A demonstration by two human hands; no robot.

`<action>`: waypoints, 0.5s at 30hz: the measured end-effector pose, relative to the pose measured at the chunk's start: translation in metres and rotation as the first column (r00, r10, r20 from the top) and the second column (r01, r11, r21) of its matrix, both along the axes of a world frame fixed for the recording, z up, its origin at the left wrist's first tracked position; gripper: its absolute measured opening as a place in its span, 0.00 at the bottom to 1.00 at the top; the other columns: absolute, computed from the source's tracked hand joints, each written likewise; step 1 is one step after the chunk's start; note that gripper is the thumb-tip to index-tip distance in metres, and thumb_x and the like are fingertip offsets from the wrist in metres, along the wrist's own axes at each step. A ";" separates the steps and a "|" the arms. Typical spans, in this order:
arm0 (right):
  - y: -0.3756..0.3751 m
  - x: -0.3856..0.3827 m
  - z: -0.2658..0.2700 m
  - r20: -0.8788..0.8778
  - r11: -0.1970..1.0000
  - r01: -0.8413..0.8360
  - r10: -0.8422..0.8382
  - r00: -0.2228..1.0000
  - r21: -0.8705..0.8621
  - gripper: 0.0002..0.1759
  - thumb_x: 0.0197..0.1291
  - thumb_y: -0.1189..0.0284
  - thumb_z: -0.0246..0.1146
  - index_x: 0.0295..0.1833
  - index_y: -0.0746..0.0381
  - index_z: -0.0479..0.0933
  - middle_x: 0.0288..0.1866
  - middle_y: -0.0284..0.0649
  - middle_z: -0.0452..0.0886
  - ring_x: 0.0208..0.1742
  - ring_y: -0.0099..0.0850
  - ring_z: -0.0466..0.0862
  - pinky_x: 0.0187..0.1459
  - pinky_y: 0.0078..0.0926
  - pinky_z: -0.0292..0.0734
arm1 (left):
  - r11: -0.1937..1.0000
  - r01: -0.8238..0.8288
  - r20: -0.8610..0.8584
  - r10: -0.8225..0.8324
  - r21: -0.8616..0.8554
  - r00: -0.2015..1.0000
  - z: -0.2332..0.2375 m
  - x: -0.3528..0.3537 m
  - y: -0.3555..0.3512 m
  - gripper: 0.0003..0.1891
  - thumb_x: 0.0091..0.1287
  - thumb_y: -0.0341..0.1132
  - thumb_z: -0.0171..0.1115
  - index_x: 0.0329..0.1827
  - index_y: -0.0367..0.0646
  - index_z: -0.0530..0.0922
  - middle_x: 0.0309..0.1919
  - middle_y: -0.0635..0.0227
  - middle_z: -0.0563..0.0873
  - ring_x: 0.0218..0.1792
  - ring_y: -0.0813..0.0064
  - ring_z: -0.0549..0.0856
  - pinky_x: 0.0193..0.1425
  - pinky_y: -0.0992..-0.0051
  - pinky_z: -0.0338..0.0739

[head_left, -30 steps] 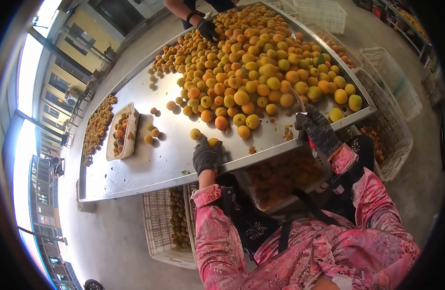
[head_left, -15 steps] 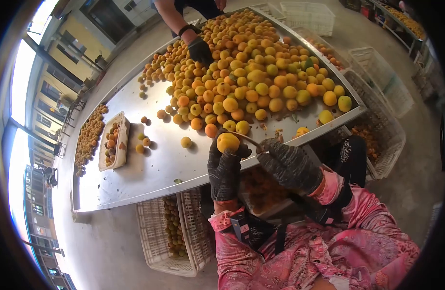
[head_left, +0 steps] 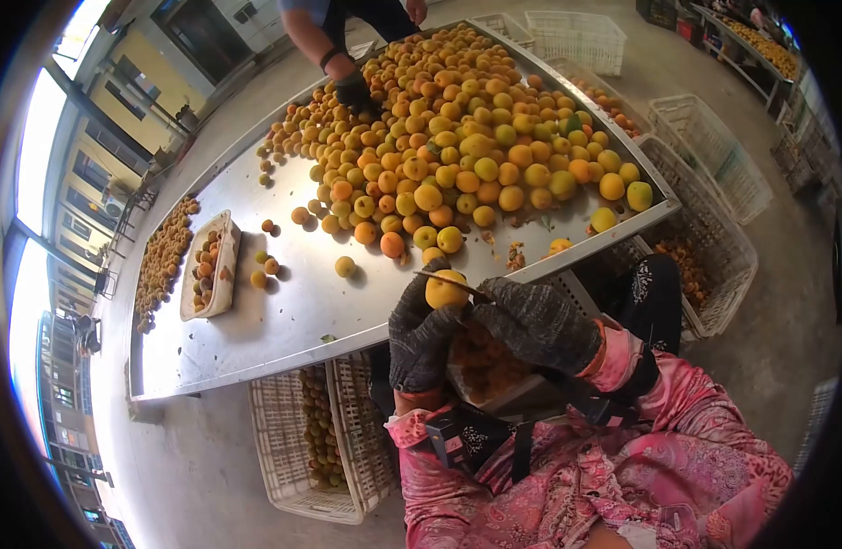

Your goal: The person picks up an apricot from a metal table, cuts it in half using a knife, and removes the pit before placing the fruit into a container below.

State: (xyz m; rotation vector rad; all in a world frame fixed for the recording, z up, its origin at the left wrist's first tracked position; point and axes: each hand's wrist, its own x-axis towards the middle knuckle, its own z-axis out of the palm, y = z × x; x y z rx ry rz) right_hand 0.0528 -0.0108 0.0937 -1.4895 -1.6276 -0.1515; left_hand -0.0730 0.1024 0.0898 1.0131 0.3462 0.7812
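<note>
My left hand (head_left: 423,331), gloved, is partly closed, its fingers curled around one yellow-orange fruit (head_left: 446,289). The fruit sits at the fingertips, in front of the near edge of the worktop (head_left: 284,334). To its right, my gloved right hand (head_left: 533,322) is closed on the handle end of a thin knife (head_left: 456,283); the blade lies across the upper face of the fruit. Beyond both hands, a large pile of fruit (head_left: 457,119) covers the far part of the worktop.
</note>
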 end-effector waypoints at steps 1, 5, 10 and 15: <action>0.000 0.001 -0.003 0.002 1.000 0.000 0.000 1.000 0.000 0.13 0.58 0.72 0.57 0.48 0.65 0.75 0.39 0.45 0.79 0.36 0.41 0.80 0.37 0.36 0.74 | 1.000 0.000 0.002 0.000 0.000 1.000 0.001 -0.002 0.000 0.30 0.54 0.32 0.69 0.60 0.34 0.68 0.46 0.63 0.79 0.45 0.73 0.79 0.49 0.76 0.74; -0.010 0.014 -0.003 0.305 0.992 -0.049 0.082 0.949 -0.113 0.19 0.57 0.71 0.54 0.54 0.66 0.71 0.48 0.48 0.76 0.46 0.40 0.78 0.44 0.35 0.74 | 0.995 0.086 -0.085 -0.082 0.046 0.993 0.004 -0.005 0.001 0.28 0.55 0.28 0.67 0.60 0.34 0.68 0.46 0.64 0.79 0.47 0.74 0.78 0.51 0.76 0.73; -0.011 0.031 0.003 0.526 0.964 -0.108 0.224 0.820 -0.243 0.25 0.57 0.69 0.51 0.61 0.66 0.67 0.56 0.52 0.72 0.55 0.41 0.75 0.52 0.35 0.73 | 0.978 0.167 -0.160 -0.146 0.125 0.976 0.019 -0.001 -0.008 0.27 0.57 0.29 0.64 0.60 0.34 0.67 0.46 0.65 0.79 0.44 0.75 0.78 0.48 0.78 0.74; -0.015 -0.008 0.022 -0.219 0.907 -0.076 -0.019 0.976 -0.415 0.25 0.56 0.70 0.53 0.60 0.65 0.68 0.57 0.53 0.71 0.56 0.42 0.75 0.53 0.37 0.72 | 0.962 -0.252 0.062 0.259 -0.103 0.964 0.018 0.032 -0.043 0.25 0.66 0.40 0.57 0.62 0.36 0.65 0.46 0.62 0.78 0.38 0.78 0.78 0.41 0.80 0.73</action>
